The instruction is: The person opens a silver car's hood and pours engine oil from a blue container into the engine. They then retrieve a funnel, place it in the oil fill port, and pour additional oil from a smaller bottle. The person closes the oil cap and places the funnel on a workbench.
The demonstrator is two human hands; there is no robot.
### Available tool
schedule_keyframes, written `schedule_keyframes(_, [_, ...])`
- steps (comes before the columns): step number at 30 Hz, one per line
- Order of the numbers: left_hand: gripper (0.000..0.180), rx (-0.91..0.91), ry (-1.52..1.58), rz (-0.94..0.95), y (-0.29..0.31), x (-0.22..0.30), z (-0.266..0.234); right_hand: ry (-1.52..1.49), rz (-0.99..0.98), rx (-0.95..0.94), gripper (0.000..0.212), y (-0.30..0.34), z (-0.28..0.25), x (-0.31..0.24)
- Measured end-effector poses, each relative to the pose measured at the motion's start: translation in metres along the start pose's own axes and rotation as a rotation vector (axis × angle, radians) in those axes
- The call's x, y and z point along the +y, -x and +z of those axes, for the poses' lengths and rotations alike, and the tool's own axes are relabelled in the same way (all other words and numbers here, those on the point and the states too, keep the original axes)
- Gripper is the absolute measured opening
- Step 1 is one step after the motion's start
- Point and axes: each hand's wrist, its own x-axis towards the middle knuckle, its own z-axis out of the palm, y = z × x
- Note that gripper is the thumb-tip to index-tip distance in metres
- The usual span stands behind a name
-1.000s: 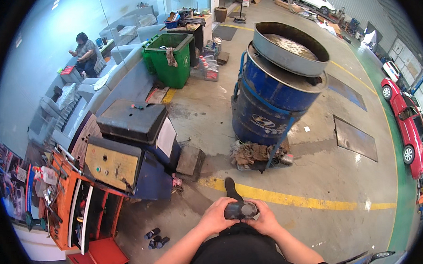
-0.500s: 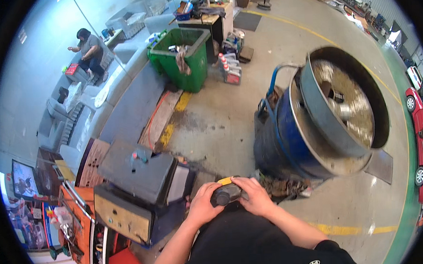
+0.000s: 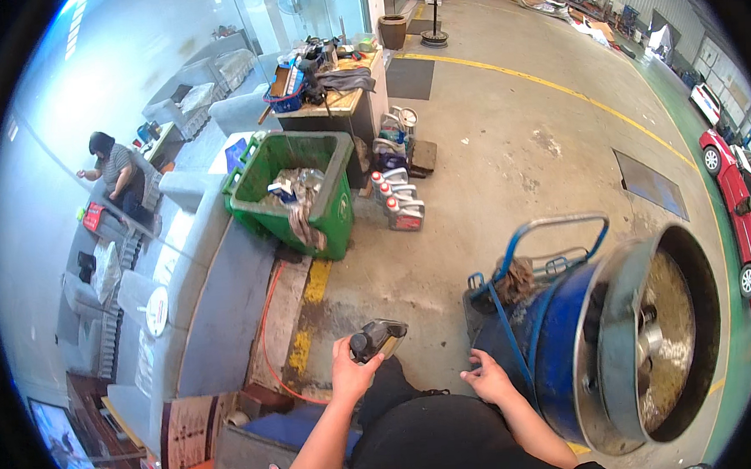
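My left hand [image 3: 353, 376] is closed around a small dark grey object [image 3: 387, 329] with a round black knob-like end; its exact kind does not show. That thing is held in front of my body, above the concrete floor. My right hand [image 3: 489, 377] is apart from it, empty, with the fingers spread and slightly bent. It is nearest to a blue drum [image 3: 539, 357], topped by a wide round metal pan [image 3: 610, 333] with metal pieces in it. Blue trolley bars [image 3: 601, 235] stand behind the drum.
A green wheeled bin [image 3: 336, 211] with rubbish stands ahead to the left. Beside it are several grey jugs [image 3: 404, 207] and a cluttered desk [image 3: 335, 109]. An orange hose [image 3: 268, 342] runs along the floor. Behind glass a person [image 3: 116, 176] sits. A red car [image 3: 735, 207] is far right.
My right hand has let go of the dark object and moved right, toward the drum. The left hand keeps it alone. My view has turned, so the bin and jugs appear nearer.
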Motion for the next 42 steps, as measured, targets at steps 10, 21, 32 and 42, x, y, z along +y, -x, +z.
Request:
schedule_keyframes(10, [0.068, 0.223, 0.075, -0.048, -0.330, 0.043, -0.059, -0.146, 0.048, -0.130, 0.081, -0.206, -0.039, -0.131])
schedule_keyframes(21, [0.073, 0.270, -0.063, -0.012, -0.494, 0.151, 0.030, -0.069, -0.150, -0.241, 0.075, -0.490, -0.155, -0.207])
schedule_keyframes(32, [0.077, 0.095, -0.182, -0.147, -0.675, 0.175, 0.148, 0.186, 0.001, -0.375, 0.061, -0.663, -0.243, -0.253])
schedule_keyframes(42, [0.074, 0.035, -0.175, -0.358, -0.898, 0.096, 0.250, 0.057, 0.221, -0.228, 0.054, -0.770, -0.304, -0.310])
